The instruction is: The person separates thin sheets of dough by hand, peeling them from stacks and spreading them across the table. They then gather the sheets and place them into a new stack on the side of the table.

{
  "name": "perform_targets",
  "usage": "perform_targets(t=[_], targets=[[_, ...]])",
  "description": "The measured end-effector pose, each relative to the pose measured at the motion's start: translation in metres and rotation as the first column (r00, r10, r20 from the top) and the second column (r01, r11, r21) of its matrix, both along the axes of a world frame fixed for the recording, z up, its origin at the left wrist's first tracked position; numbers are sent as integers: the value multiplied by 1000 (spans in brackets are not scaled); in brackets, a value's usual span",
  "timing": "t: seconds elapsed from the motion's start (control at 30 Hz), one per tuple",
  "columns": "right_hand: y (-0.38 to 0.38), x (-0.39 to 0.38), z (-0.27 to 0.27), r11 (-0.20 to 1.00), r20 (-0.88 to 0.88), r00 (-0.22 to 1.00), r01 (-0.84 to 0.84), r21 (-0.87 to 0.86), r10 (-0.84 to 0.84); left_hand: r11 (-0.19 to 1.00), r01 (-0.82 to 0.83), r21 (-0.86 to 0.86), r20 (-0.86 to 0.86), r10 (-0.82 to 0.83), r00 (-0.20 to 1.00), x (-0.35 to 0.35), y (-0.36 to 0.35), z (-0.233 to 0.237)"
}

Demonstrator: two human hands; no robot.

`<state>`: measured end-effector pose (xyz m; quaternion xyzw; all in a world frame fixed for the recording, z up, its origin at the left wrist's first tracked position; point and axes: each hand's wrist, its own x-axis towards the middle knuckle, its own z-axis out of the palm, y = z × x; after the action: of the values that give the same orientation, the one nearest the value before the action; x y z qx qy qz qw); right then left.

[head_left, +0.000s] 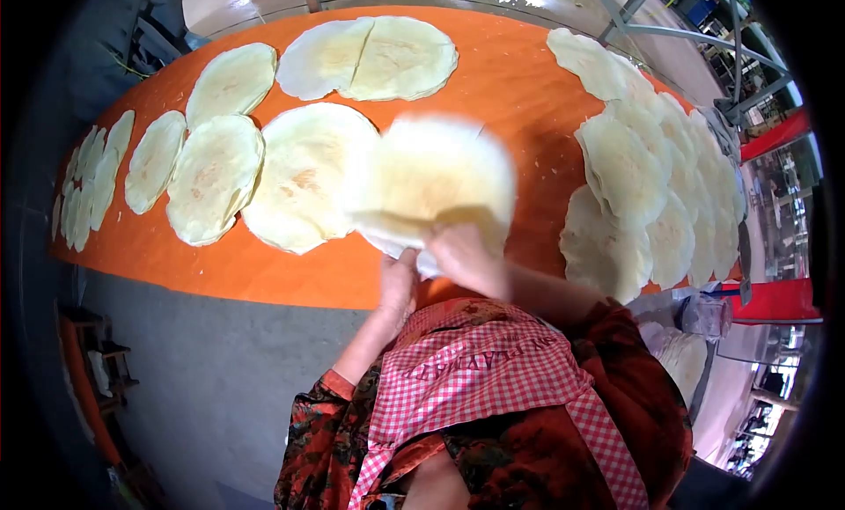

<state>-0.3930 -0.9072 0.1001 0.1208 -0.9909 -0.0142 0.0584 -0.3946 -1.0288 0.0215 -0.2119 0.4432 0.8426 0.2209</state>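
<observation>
A large, thin, round flatbread, pale yellow with faint brown patches, lies in front of me at the near side of the orange tabletop. Its outline is smeared by motion. At its near edge, my left hand pinches the bread between thumb and fingers. My right hand, blurred, is closed on the same near edge, slightly to the right; its fingertips are hidden. Just left of this bread, another round flatbread lies flat, its right edge meeting the blurred one.
Several more flatbreads spread leftward, with two overlapping rounds at the far edge. On the right, many flatbreads overlap in layers. A clear plastic tub stands beyond the table's right end. Metal frame bars rise behind.
</observation>
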Motion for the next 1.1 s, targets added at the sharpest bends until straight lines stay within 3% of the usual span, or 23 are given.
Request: perform_targets(t=[0.03, 0.1, 0.17, 0.27, 0.33, 0.43, 0.53, 0.57, 0.6, 0.63, 0.67, 0.7, 0.77, 0.8, 0.83, 0.87, 0.9, 0.93, 0.97, 1.0, 1.03, 1.07, 1.1], targets=[[-1, 2, -56, 997, 32, 998, -56, -53, 57, 999, 32, -21, -6, -32, 999, 0, -2, -8], [3, -3, -78, 990, 182, 975, -115, -88, 129, 998, 57, -22, -20, -57, 998, 4, -3, -14], [7, -4, -40, 947, 327, 935, -28, -320, 138, 999, 50, 19, -38, -49, 998, 9, 2, -5], [3, 11, -38, 940, 202, 969, -69, -333, 143, 992, -14, 124, 14, 13, 1000, 9, 1, -35], [6, 23, -40, 943, -50, 992, -124, -308, 114, 990, 91, 112, -63, -84, 994, 4, -3, -30], [25, -4, -39, 947, -9, 988, -148, -285, 152, 976, 160, 146, -170, -134, 976, 0, 3, 3], [86, -72, -1, 721, 288, 955, 150, -676, 72, 984, 172, -51, -378, -178, 908, -16, 15, 12], [121, -99, 11, 740, 174, 980, 45, -671, 99, 971, 81, -224, -476, -182, 861, -23, 15, 3], [156, -115, 30, 688, 124, 992, 83, -721, 10, 926, -34, -376, -565, -200, 801, -31, 14, -9], [202, -121, 44, 320, -21, 988, -71, -945, 156, 891, -81, -446, -578, -218, 786, -39, 11, -26], [241, -135, 57, 308, 141, 986, 107, -945, 89, 850, -132, -510, -590, -234, 773, -46, 6, -48], [279, -133, 76, 171, 127, 987, 110, -979, 95, 802, -186, -568, -597, -246, 763, -52, 1, -70], [353, -137, 80, 324, 136, 935, 247, -913, -328, 578, -307, -756, -607, -444, 659, -57, -14, -124], [388, -140, 79, 173, 251, 875, 347, -922, -415, 444, -375, -814, -577, -540, 613, -60, -14, -136], [416, -130, 69, 8, 91, 952, 98, -995, -293, 306, -456, -836, -523, -696, 492, -59, -10, -123], [450, -131, 59, 79, 192, 861, 258, -963, -472, 249, -485, -838, -496, -718, 489, -56, -2, -113], [479, -123, 41, 274, 57, 804, 268, -924, -592, 187, -512, -838, -463, -740, 488, -51, 6, -106], [508, -124, 21, 189, 166, 721, 384, -904, -673, 120, -537, -835, -425, -760, 492, -51, 10, -105], [529, -116, 1, 208, 274, 630, 582, -786, -727, 98, -528, -844, -407, -758, 510, -52, 9, -112], [565, -116, -50, 266, 193, 530, 667, -696, -826, 80, -525, -847, -391, -763, 514, -52, 11, -111], [589, -119, -109, 371, -92, 389, 740, -561, -917, 57, -522, -851, -371, -769, 521, -52, 12, -110], [590, -121, -158, 394, -394, 217, 801, -450, -893, 34, -520, -853, -351, -776, 525, -54, 13, -107], [577, -133, -199, 467, -573, 166, 773, -430, -803, -4, -490, -872, -301, -785, 541, -55, 16, -101]])
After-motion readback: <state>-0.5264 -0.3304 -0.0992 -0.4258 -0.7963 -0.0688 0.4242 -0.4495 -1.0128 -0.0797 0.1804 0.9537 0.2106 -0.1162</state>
